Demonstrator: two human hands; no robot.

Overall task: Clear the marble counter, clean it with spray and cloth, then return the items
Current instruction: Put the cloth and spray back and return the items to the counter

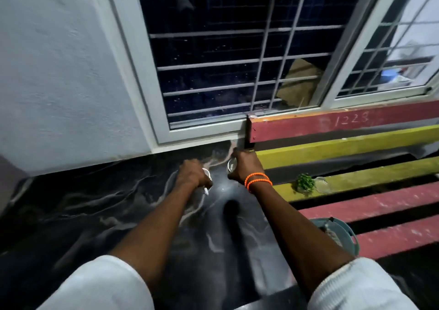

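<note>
The black marble counter [99, 205] with white veins fills the lower left. Over its far part, near the window, my left hand [191, 175] is closed around a small white cup [207, 173] with a white spoon-like piece sticking out below the fist. My right hand [244, 167], with orange bands on the wrist, grips a small steel cup [231, 164] close to the left hand's cup. Both cups are mostly hidden by the fingers, and I cannot tell whether they touch the marble.
A white-framed barred window [237, 60] rises behind the counter, with a white wall [59, 84] at left. A red and yellow slatted bench [356, 143] stands at right, with a small green plant [305, 183] on a slat. A teal basket [342, 233] sits below the bench.
</note>
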